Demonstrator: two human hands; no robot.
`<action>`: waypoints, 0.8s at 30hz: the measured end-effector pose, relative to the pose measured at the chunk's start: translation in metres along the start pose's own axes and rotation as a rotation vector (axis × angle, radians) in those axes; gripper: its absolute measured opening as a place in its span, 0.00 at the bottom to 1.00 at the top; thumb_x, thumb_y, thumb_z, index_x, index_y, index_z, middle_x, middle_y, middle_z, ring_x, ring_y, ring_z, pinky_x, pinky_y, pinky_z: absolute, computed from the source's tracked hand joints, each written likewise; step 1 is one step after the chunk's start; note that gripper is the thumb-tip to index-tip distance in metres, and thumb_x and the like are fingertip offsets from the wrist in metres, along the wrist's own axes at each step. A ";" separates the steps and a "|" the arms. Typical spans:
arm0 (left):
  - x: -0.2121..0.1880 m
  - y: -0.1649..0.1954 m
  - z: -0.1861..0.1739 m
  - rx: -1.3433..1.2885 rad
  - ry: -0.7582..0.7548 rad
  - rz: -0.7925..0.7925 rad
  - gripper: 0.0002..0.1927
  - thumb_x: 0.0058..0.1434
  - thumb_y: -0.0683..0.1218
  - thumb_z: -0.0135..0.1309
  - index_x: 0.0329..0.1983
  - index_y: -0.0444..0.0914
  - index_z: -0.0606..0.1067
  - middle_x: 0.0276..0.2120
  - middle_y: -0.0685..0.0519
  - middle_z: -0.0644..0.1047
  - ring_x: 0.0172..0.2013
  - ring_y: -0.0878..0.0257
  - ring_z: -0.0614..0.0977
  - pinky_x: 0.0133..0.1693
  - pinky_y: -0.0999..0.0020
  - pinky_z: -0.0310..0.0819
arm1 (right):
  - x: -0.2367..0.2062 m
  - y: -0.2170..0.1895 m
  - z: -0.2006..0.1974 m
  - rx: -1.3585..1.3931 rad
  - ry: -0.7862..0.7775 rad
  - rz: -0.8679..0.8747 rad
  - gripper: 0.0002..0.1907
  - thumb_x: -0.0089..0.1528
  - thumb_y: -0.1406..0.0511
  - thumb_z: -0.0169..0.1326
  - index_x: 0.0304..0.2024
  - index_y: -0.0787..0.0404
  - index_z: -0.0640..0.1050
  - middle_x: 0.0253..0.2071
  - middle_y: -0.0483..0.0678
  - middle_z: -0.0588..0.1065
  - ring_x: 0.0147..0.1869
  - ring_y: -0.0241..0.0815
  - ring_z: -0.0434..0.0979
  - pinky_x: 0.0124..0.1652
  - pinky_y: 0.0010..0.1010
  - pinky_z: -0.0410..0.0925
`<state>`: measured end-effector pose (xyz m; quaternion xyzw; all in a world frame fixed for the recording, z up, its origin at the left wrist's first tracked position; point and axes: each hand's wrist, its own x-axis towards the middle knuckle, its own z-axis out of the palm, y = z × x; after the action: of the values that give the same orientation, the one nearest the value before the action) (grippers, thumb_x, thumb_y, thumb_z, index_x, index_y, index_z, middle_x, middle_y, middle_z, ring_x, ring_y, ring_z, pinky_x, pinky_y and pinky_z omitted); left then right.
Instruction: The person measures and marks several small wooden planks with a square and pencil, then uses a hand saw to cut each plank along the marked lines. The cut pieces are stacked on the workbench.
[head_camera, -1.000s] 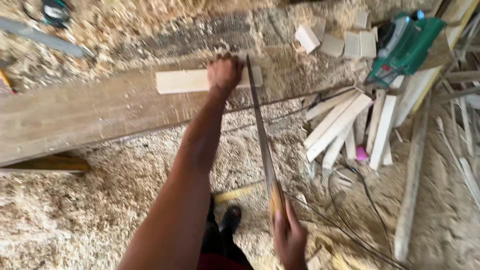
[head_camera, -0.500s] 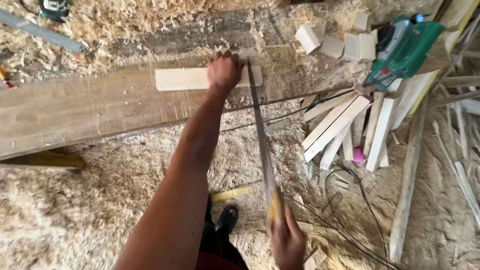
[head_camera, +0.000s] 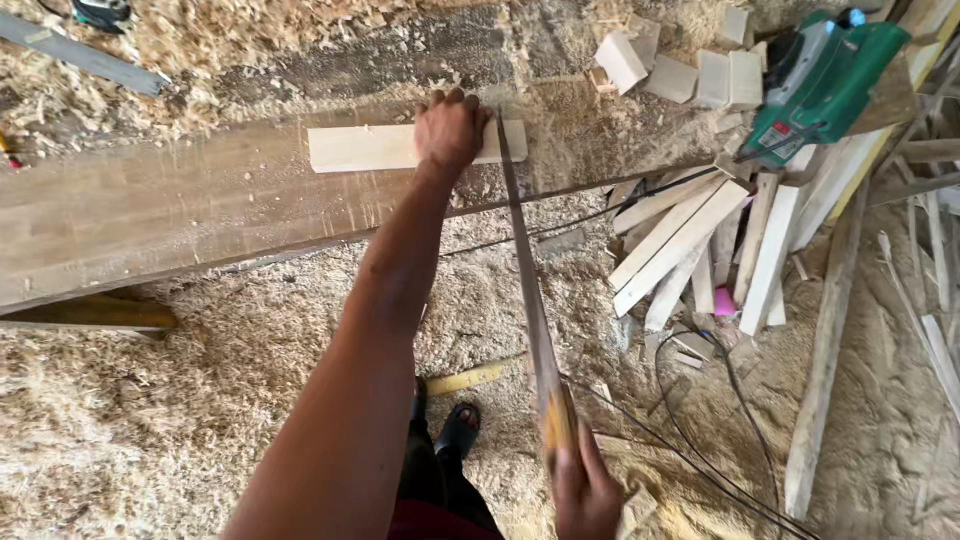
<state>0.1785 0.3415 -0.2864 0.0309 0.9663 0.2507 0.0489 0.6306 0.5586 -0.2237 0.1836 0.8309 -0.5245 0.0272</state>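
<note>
Soft, even daylight fills the scene, bright but without glare; shadows are faint and diffuse, darkest under the bench (head_camera: 150, 220) edge. The sawdust floor (head_camera: 180, 430) looks pale and slightly washed out. The near forearm is a little soft, and lines bend slightly toward the frame's edges

Wood strip (head_camera: 380, 147) lies flat on wide plank (head_camera: 180, 215), near its right end. Left hand (head_camera: 449, 131) presses on strip. Handsaw (head_camera: 527, 290) blade crosses strip just right of left hand, handle held by right hand (head_camera: 588, 492) nearer body. Loose slats (head_camera: 700, 240) right of plank, on floor. Power planer (head_camera: 825, 80) behind slats; offcut blocks (head_camera: 680, 65) left of planer.
</note>
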 end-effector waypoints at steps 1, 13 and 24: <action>0.003 -0.001 0.002 0.008 0.017 0.008 0.21 0.72 0.61 0.43 0.45 0.44 0.79 0.48 0.51 0.77 0.53 0.53 0.74 0.61 0.41 0.62 | -0.003 0.000 0.000 0.078 -0.010 -0.178 0.22 0.74 0.64 0.46 0.70 0.60 0.67 0.51 0.68 0.75 0.42 0.52 0.80 0.33 0.35 0.77; 0.010 -0.008 0.009 -0.029 0.067 0.009 0.18 0.73 0.59 0.45 0.47 0.44 0.79 0.50 0.50 0.77 0.52 0.52 0.75 0.57 0.44 0.68 | 0.038 -0.042 0.022 -0.090 0.043 -0.541 0.28 0.75 0.62 0.48 0.77 0.53 0.58 0.51 0.56 0.78 0.30 0.32 0.81 0.21 0.17 0.77; 0.009 -0.007 0.018 0.028 0.055 0.017 0.19 0.72 0.60 0.45 0.46 0.44 0.80 0.47 0.49 0.78 0.50 0.52 0.76 0.56 0.45 0.68 | 0.197 -0.058 0.086 -0.173 -0.034 -0.231 0.31 0.73 0.51 0.34 0.72 0.62 0.62 0.18 0.39 0.68 0.14 0.26 0.65 0.10 0.20 0.64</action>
<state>0.1717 0.3450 -0.3057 0.0330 0.9704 0.2385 0.0197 0.4155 0.5155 -0.2593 0.0747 0.8882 -0.4534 -0.0037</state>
